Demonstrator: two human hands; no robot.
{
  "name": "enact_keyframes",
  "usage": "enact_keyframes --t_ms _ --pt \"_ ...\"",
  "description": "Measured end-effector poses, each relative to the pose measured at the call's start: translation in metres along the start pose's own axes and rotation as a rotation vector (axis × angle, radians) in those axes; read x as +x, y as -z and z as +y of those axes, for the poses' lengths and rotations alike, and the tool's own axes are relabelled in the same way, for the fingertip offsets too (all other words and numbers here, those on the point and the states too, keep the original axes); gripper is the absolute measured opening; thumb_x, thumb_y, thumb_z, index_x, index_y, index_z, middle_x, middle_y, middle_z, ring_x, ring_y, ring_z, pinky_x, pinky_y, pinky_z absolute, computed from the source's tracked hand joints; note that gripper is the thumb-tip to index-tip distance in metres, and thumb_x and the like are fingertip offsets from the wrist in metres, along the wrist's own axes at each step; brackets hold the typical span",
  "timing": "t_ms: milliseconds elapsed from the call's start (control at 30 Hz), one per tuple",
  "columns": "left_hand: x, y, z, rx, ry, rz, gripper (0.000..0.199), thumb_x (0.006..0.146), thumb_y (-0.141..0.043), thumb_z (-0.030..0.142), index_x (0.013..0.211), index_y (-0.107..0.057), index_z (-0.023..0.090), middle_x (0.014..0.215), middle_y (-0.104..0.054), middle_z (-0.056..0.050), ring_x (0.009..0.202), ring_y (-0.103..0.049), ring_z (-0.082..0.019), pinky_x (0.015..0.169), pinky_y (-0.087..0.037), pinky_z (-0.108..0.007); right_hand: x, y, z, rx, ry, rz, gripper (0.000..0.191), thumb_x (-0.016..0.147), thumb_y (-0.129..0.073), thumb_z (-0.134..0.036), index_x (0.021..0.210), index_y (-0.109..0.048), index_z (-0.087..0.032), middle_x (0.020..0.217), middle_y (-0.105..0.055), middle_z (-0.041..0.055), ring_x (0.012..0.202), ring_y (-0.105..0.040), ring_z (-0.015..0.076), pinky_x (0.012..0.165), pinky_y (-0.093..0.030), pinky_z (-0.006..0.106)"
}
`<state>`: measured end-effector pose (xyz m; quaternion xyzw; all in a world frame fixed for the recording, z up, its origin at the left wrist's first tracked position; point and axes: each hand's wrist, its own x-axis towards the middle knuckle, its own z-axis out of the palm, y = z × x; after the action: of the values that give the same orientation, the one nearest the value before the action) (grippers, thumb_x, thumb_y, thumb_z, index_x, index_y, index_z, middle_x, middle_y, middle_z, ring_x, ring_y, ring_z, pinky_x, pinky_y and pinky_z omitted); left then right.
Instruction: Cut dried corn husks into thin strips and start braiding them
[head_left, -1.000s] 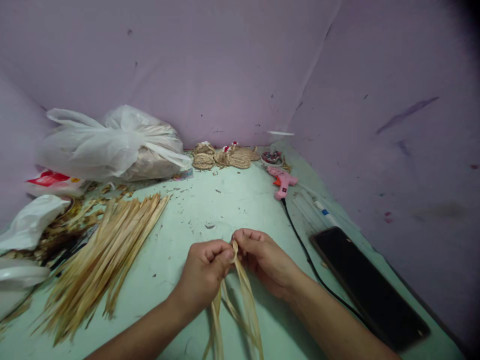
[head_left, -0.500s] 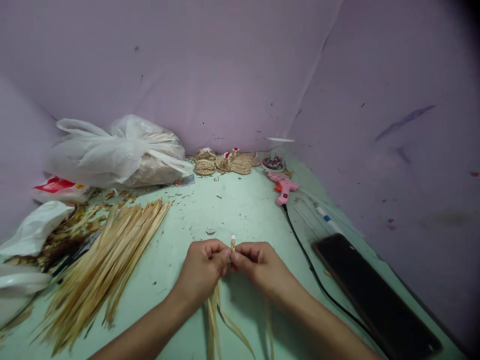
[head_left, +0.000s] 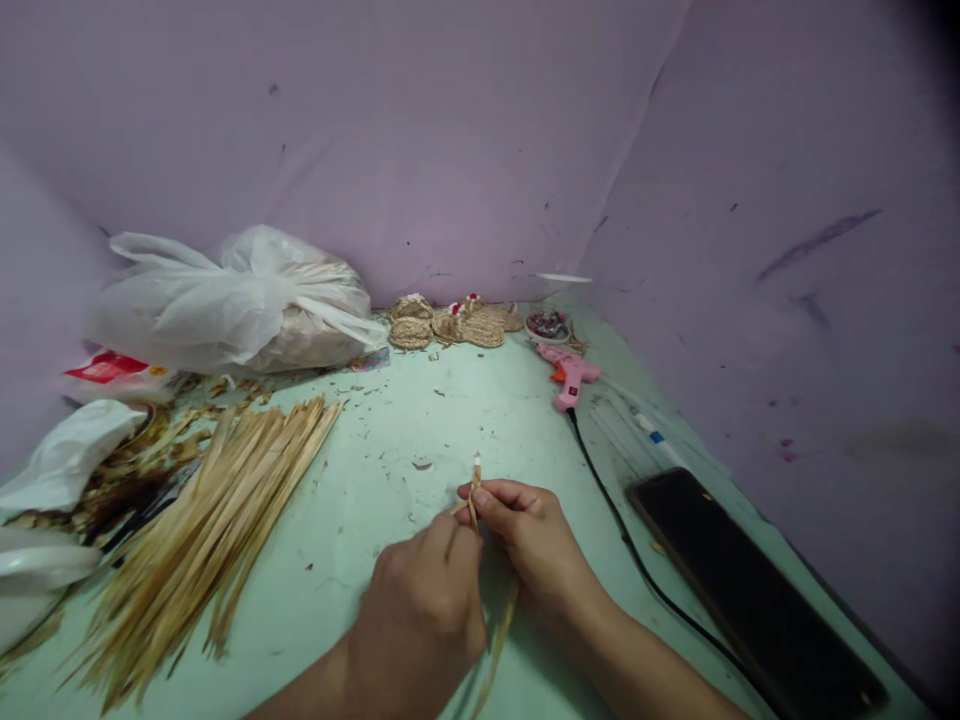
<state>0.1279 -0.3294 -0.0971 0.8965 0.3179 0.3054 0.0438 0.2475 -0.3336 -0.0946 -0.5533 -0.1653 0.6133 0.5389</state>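
Observation:
A short braid of dried straw strips (head_left: 476,478), white at its upper tip, stands up between my hands above the table. My right hand (head_left: 536,535) pinches it between thumb and forefinger, just under the tip. Lower and to the left, my left hand (head_left: 431,590) is closed around loose strips at the braid's lower end; its fingertips are mostly turned away. One long loose strip (head_left: 499,650) hangs down between my forearms. To the left lies a thick bundle of flat dried strips (head_left: 225,530) on the table.
A pink glue gun (head_left: 574,375) with a black cord lies to the right, near clear sticks and a dark phone (head_left: 750,590). Behind are braided coils (head_left: 480,328), a dish of small bits (head_left: 547,326) and a full white plastic bag (head_left: 240,305). Purple walls (head_left: 450,140) enclose the table.
My left hand has dropped away from the braid's upper part and turned, back of the hand facing up. My right hand stays on the braid, more of which now shows above the fingers.

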Motion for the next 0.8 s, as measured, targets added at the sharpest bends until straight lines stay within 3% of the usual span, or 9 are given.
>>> enact_keyframes --t_ms 100,167,233,300,400,467,533,667,800 --pt "-0.005 -0.003 0.006 0.101 -0.160 -0.017 0.028 0.075 -0.034 0.001 0.078 -0.061 0.009 0.064 -0.061 -0.009 0.060 -0.059 -0.018 0.051 -0.048 -0.027 -0.001 0.000 0.001 0.071 -0.079 0.002 0.031 0.048 -0.077 -0.035 0.066 -0.068 -0.012 0.055 -0.061 0.0030 0.052 -0.052 0.0126 0.056 -0.039 0.027" --pt "-0.001 0.004 0.005 0.015 -0.122 -0.015 0.025 0.077 -0.036 0.005 0.069 -0.058 0.013 0.059 -0.058 -0.006 0.057 -0.057 -0.017 0.050 -0.046 -0.027 -0.001 0.001 0.000 0.059 -0.079 0.001 0.028 0.048 -0.076 -0.033 0.064 -0.067 -0.012 0.052 -0.058 0.0004 0.048 -0.048 0.0104 0.052 -0.036 0.025" --pt "0.008 0.014 -0.001 -0.134 0.071 0.040 0.020 0.080 -0.042 0.013 0.065 -0.055 0.015 0.059 -0.057 -0.004 0.057 -0.054 -0.016 0.053 -0.044 -0.027 -0.001 0.002 -0.001 0.013 -0.042 -0.020 0.025 0.051 -0.075 -0.034 0.057 -0.062 -0.013 0.054 -0.057 0.0005 0.048 -0.047 0.0095 0.049 -0.033 0.023" --pt "0.019 0.022 -0.010 -0.311 0.394 0.036 0.013 0.079 -0.048 0.020 0.070 -0.057 0.016 0.065 -0.059 -0.003 0.061 -0.055 -0.015 0.058 -0.043 -0.027 -0.002 0.002 -0.002 -0.038 -0.013 -0.059 0.028 0.054 -0.074 -0.035 0.050 -0.056 -0.014 0.057 -0.059 0.0015 0.048 -0.045 0.0085 0.048 -0.031 0.022" --pt "0.031 0.023 -0.021 -0.808 0.770 -0.279 0.017 0.077 -0.049 0.028 0.068 -0.055 0.015 0.061 -0.056 -0.002 0.055 -0.052 -0.012 0.054 -0.042 -0.024 -0.004 0.001 -0.003 -0.106 -0.035 -0.166 0.031 0.059 -0.070 -0.039 0.050 -0.053 -0.015 0.051 -0.055 0.0001 0.044 -0.042 0.0077 0.045 -0.027 0.022" --pt "0.033 0.019 -0.026 -1.147 0.893 -0.493 0.021 0.075 -0.048 0.031 0.062 -0.051 0.015 0.055 -0.050 0.001 0.042 -0.042 -0.008 0.044 -0.036 -0.022 -0.005 0.001 -0.004 -0.151 -0.053 -0.245 0.030 0.062 -0.066 -0.040 0.051 -0.052 -0.015 0.046 -0.053 -0.0007 0.043 -0.042 0.0080 0.045 -0.027 0.023" --pt "0.034 0.016 -0.028 -1.288 0.990 -0.612 0.021 0.074 -0.050 0.033 0.063 -0.051 0.015 0.054 -0.046 0.004 0.035 -0.027 -0.003 0.036 -0.026 -0.018 -0.004 0.002 -0.007 -0.201 -0.040 -0.303 0.026 0.063 -0.065 -0.035 0.052 -0.053 -0.014 0.049 -0.055 0.0005 0.045 -0.046 0.0084 0.047 -0.029 0.023" --pt "0.033 0.014 -0.029 -1.175 1.035 -0.645 0.014 0.070 -0.052 0.028 0.065 -0.052 0.015 0.050 -0.042 0.007 0.035 -0.022 -0.003 0.035 -0.013 -0.018 -0.002 0.004 -0.008 -0.227 0.033 -0.311 0.016 0.060 -0.063 -0.021 0.072 -0.053 -0.016 0.051 -0.057 -0.0020 0.051 -0.054 0.0111 0.051 -0.034 0.022" --pt "0.029 0.009 -0.026 -0.979 0.912 -0.531 0.017 0.068 -0.045 0.019 0.052 -0.049 0.015 0.048 -0.045 0.004 0.042 -0.033 -0.006 0.043 -0.024 -0.020 0.000 0.006 0.000 -0.298 0.136 -0.216 0.028 0.064 -0.056 -0.014 0.089 -0.042 -0.021 0.051 -0.055 -0.0067 0.048 -0.052 0.0110 0.049 -0.034 0.022"
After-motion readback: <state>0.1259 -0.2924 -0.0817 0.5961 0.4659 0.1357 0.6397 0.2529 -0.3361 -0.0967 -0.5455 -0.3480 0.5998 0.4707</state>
